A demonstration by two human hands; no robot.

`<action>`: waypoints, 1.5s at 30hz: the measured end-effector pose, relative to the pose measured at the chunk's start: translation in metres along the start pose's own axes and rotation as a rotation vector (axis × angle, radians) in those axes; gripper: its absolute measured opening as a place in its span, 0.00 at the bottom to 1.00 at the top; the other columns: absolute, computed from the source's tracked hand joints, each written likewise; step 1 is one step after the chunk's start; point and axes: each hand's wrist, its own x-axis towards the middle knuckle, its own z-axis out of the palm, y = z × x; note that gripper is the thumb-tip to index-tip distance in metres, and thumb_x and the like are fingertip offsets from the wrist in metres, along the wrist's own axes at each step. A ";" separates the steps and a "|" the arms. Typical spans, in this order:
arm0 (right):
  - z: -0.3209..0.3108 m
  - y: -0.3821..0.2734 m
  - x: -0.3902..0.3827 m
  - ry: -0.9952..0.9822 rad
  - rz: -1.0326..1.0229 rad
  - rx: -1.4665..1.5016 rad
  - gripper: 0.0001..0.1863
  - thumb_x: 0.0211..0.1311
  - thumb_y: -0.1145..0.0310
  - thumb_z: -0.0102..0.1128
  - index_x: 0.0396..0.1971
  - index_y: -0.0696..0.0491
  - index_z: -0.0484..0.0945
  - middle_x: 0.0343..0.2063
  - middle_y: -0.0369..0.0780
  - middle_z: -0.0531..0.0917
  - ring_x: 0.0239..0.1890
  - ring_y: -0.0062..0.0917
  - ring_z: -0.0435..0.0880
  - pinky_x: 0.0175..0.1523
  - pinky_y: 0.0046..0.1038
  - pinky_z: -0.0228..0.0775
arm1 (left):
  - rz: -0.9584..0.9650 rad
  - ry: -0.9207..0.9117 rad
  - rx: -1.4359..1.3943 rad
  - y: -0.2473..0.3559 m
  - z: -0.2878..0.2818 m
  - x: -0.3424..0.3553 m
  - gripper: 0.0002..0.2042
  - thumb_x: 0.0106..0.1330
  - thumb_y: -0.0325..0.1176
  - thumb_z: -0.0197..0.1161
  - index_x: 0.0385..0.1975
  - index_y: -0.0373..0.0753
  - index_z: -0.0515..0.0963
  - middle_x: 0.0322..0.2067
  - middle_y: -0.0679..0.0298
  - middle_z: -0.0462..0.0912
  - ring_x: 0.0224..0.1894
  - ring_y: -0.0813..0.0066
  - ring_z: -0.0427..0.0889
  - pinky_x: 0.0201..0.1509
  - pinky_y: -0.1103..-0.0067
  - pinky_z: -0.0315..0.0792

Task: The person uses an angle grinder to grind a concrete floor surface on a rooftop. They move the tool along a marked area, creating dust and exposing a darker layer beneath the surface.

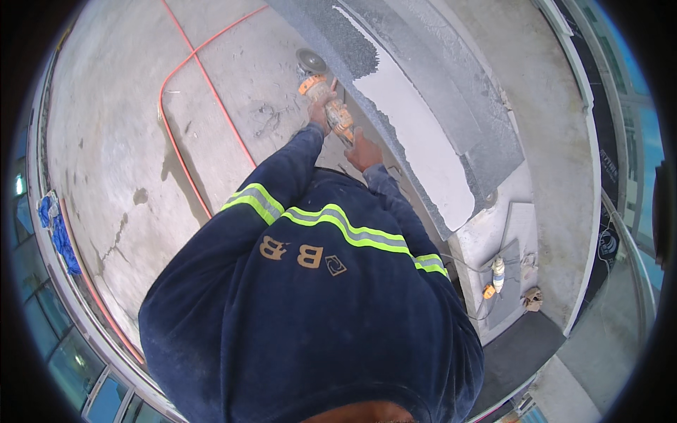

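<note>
An orange angle grinder (341,120) with a dark round disc (311,60) is held beside the long edge of a grey speckled stone slab (331,35), which has a white smooth patch (423,141) on its face. My left hand (319,113) is closed around the front part of the grinder, near its guard. My right hand (363,151) is closed around the rear of the grinder's body. The disc is at the upper end of the tool, over the concrete by the slab's edge; whether it touches anything I cannot tell.
Red hoses (204,79) cross the concrete floor (113,141) on the left. Blue crumpled sheeting (63,236) lies by the left edge. At the right, a second white-and-orange power tool (497,275) with cables and a brown crumpled item (532,299) lie beside a glass railing (627,310).
</note>
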 end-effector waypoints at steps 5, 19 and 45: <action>0.001 -0.003 -0.005 -0.077 0.050 -0.014 0.39 0.48 0.55 0.67 0.58 0.57 0.62 0.36 0.54 0.83 0.41 0.51 0.82 0.46 0.48 0.74 | -0.056 0.028 0.010 -0.004 -0.005 -0.003 0.25 0.54 0.33 0.68 0.52 0.36 0.71 0.31 0.58 0.76 0.30 0.61 0.82 0.32 0.64 0.80; -0.002 -0.006 0.011 -0.052 0.037 0.031 0.40 0.49 0.56 0.66 0.60 0.59 0.61 0.36 0.55 0.83 0.40 0.50 0.83 0.45 0.46 0.74 | -0.055 0.032 0.054 0.002 -0.007 0.024 0.17 0.57 0.35 0.65 0.45 0.39 0.71 0.32 0.55 0.80 0.31 0.56 0.83 0.36 0.62 0.80; -0.002 0.001 -0.007 -0.034 0.028 0.031 0.36 0.48 0.57 0.66 0.55 0.56 0.63 0.37 0.55 0.83 0.41 0.51 0.82 0.46 0.48 0.73 | 0.019 0.057 0.020 -0.007 -0.001 -0.002 0.20 0.52 0.32 0.69 0.44 0.34 0.72 0.27 0.57 0.78 0.25 0.61 0.83 0.30 0.66 0.82</action>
